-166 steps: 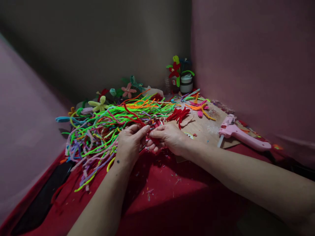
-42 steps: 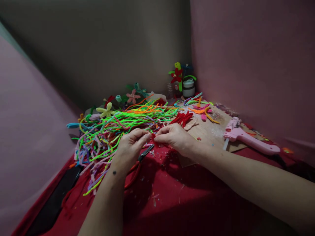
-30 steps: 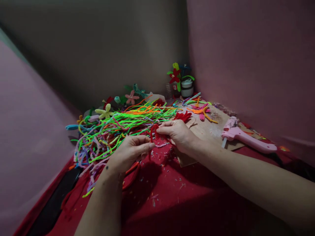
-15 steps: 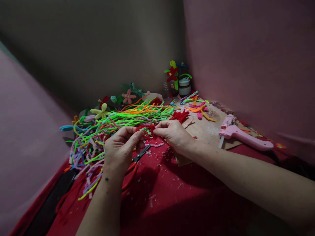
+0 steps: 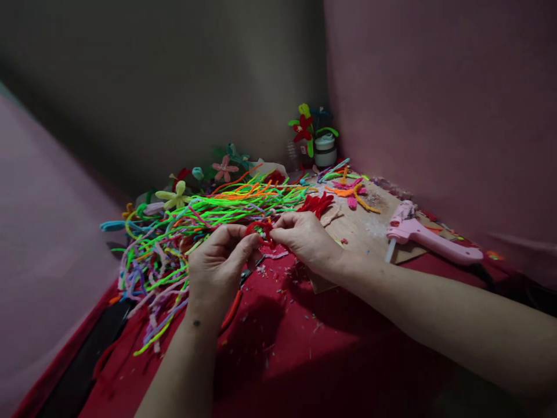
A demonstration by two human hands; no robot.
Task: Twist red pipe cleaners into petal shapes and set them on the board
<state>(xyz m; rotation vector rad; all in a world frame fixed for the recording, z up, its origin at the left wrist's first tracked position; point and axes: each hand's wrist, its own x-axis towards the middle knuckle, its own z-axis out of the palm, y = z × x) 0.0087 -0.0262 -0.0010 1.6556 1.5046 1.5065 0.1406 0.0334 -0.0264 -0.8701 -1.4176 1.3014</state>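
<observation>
Between my two hands a red pipe cleaner (image 5: 261, 225) is bent into a small loop. My left hand (image 5: 221, 261) pinches its left side between thumb and fingers. On the other side, my right hand (image 5: 304, 238) grips it with thumb and index finger. Behind the loop spreads a heap of green, orange, pink and purple pipe cleaners (image 5: 243, 203). Scissors with red handles (image 5: 232, 310) lie partly hidden behind my left hand. More bent red pipe cleaner pieces (image 5: 317, 204) rest just beyond my right hand.
A pink glue gun (image 5: 429, 235) lies at the right by a cardboard sheet (image 5: 369, 232). Pipe-cleaner flowers (image 5: 224, 168) stand along the back, near a lidded white container (image 5: 325, 151). Small clippings dot the red cloth (image 5: 296, 348). A black object (image 5: 96, 348) lies at the left.
My left hand has shifted slightly right, closer to my right hand, and the red loop looks narrower. The scissors are now more covered by my left hand.
</observation>
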